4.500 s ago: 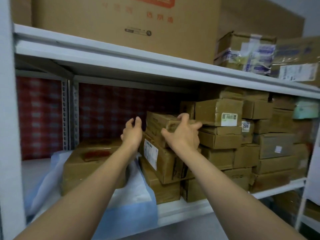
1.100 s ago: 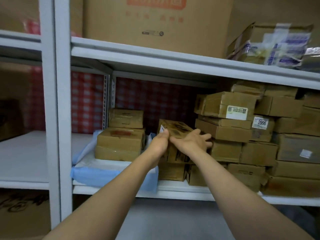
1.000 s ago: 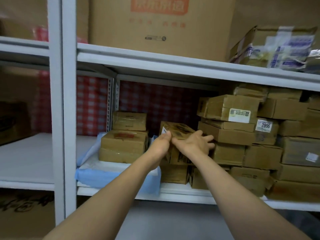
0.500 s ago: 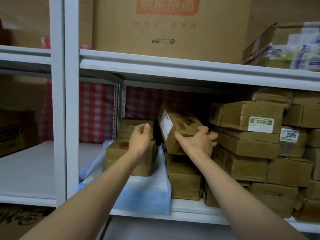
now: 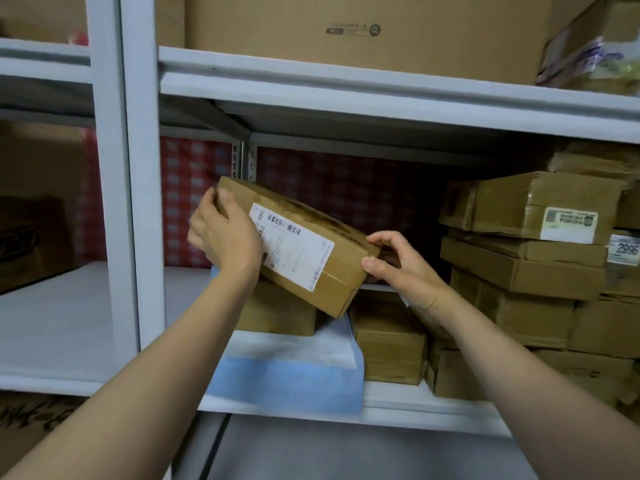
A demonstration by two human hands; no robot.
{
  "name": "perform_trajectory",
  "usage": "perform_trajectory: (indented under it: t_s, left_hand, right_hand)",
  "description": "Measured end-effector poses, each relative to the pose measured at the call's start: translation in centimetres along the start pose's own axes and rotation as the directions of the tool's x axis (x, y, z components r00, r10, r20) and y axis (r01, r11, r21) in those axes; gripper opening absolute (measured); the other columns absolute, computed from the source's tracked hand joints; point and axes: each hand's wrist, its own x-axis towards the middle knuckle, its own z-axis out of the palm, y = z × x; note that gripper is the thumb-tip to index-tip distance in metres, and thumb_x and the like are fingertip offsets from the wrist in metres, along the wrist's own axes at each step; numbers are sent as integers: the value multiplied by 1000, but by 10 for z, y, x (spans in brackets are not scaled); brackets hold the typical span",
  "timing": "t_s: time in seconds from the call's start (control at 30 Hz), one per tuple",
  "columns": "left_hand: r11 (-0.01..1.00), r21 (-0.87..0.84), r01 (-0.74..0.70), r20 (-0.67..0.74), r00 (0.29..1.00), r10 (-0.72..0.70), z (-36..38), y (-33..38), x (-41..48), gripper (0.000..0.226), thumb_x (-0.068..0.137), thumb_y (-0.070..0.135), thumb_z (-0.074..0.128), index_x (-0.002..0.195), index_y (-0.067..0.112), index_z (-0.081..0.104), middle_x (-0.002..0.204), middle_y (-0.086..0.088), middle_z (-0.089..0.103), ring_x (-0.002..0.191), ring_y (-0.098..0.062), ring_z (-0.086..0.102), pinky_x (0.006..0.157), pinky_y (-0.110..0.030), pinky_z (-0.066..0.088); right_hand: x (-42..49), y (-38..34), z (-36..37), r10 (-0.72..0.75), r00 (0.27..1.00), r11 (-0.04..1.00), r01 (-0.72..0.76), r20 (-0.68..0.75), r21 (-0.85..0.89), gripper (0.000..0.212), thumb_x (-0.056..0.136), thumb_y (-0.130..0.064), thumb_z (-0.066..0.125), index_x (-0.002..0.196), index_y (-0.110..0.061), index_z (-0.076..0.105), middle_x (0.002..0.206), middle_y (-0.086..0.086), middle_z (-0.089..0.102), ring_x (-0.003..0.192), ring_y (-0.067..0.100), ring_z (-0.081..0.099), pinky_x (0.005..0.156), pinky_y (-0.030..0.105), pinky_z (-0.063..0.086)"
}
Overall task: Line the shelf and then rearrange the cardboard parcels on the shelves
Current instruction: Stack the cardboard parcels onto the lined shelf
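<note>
A brown cardboard parcel (image 5: 304,247) with a white barcode label hangs tilted in the air in front of the middle shelf. My left hand (image 5: 225,237) grips its upper left end and my right hand (image 5: 398,261) pinches its lower right corner. Below it a blue-and-white liner sheet (image 5: 291,368) covers the left part of the shelf (image 5: 415,403) and droops over the front edge. Another parcel (image 5: 277,313) rests on the liner, partly hidden behind my left wrist and the held parcel.
A stack of several cardboard parcels (image 5: 526,271) fills the shelf's right side, with one box (image 5: 388,337) just right of the liner. A white upright post (image 5: 138,168) stands at the left. A large carton (image 5: 363,26) sits on the shelf above.
Both hands lifted the labelled parcel off the pile and swung it left, over the liner. My left hand, free half a second ago, now holds its left end. The view moved closer.
</note>
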Motion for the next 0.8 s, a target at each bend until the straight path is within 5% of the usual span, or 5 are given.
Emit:
perform_trajectory:
  t_s: [0.13,0.37,0.6,0.7,0.8]
  left_hand:
    - [980,201,-8,-73,997,23,-26,-7,-15,48,100,43,38,141,20,45,146,-12,38,136,-30,28,115,-41,19]
    - [948,318,25,-42,999,-12,-60,-38,-63,65,90,39,56,142,7,34,142,-19,31,131,-37,29,111,-47,24]
    - [928,323,185,-45,983,-180,-83,-76,-69,63,95,25,54,147,7,25,148,-22,28,137,-40,26,113,-50,24]
    - [938,303,165,-46,986,-159,-83,-77,-72,66,94,32,54,148,9,23,148,-23,27,136,-39,25,114,-52,25]
    - [931,318,177,-85,984,-158,-79,-73,-74,79,90,48,56,149,11,19,145,-23,25,133,-40,26,113,-52,26]
  right_hand:
    - [-17,-3,6,40,992,994,-52,116,100,49,76,-37,66,122,-21,55,112,0,60,102,16,65,88,33,57]
    - [-33,1,22,120,989,987,-128,92,94,28,86,-21,63,112,-32,65,122,-2,60,113,13,58,100,31,46]
    - [-49,-2,52,60,992,996,-53,108,-65,38,85,-4,64,117,-25,60,129,1,50,106,6,51,68,-4,38]
    - [-53,-2,55,64,992,996,-57,106,-73,39,84,-4,64,114,-27,59,131,-3,46,111,8,48,67,-4,38]
    - [-55,-2,54,53,992,989,-37,115,-140,37,82,-7,65,108,-32,60,130,-8,47,118,8,48,84,8,40]
